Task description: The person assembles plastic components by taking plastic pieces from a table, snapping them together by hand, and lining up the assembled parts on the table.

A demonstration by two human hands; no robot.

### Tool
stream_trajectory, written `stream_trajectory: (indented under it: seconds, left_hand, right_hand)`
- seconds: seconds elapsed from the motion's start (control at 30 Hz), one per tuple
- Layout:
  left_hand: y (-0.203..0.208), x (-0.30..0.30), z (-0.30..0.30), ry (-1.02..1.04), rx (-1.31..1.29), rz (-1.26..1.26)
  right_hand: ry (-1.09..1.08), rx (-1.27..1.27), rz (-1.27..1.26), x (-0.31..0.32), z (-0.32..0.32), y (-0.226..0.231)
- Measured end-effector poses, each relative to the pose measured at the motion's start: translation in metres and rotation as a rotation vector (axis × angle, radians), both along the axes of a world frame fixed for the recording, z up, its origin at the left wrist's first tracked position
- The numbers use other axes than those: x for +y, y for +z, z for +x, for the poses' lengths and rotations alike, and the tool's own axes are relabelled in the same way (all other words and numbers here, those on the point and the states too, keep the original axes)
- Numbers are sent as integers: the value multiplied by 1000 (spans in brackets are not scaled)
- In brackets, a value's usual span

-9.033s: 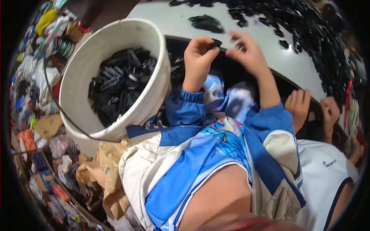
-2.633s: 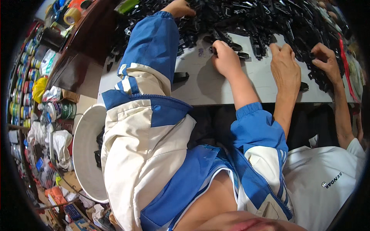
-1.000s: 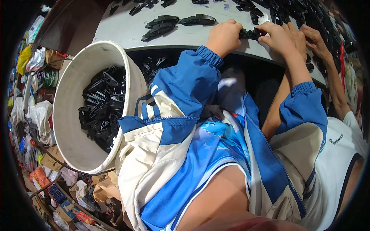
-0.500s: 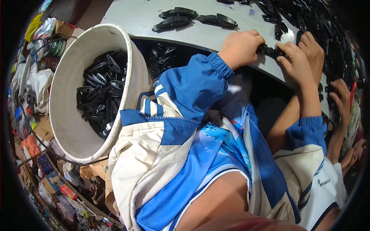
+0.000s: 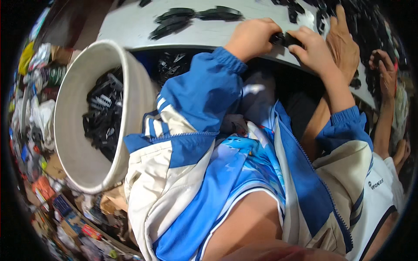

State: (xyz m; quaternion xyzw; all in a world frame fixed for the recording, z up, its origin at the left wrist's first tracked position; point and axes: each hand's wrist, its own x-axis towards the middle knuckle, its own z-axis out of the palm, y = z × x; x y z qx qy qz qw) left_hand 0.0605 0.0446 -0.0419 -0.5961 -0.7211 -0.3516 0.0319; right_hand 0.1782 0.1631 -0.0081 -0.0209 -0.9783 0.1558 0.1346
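At the table's near edge my left hand (image 5: 254,38) is closed on a small black plastic piece (image 5: 277,38). Just to its right, my right hand (image 5: 313,51) pinches a black part (image 5: 292,39) between thumb and fingers. Whether the two dark parts are joined cannot be made out, since fingers cover much of them. Farther left on the grey table (image 5: 126,28) lie several curved black plastic pieces (image 5: 174,21). A white bucket (image 5: 65,143) left of my sleeve holds many similar black ribbed parts (image 5: 102,117).
A co-worker's hand (image 5: 344,54) is close behind my right hand, and another person's hand (image 5: 385,71) is at the far right. Loose black parts (image 5: 370,26) heap on the table's right side. Mixed bags and boxes (image 5: 43,117) clutter the left.
The view has shifted, so the bucket and table pieces appear farther left. My hands stay close together on the black parts. The co-worker's hand beside mine now has a finger stretched out.
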Motion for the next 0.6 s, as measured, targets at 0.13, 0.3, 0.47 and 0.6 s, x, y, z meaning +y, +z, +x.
stream_trajectory:
  seconds: [0.13,0.3,0.47,0.6]
  left_hand:
    - [5,-26,19,82,-58,416]
    - [7,-101,39,195,-301,654]
    - [9,-145,45,204,-305,641]
    - [10,-148,47,191,-311,627]
  right_hand:
    - [-9,-14,47,-15,-10,-1]
    - [210,148,50,-45,-50,-4]
    - [172,320,264,-74,-88,-10]
    - [47,310,327,-80,-98,-14]
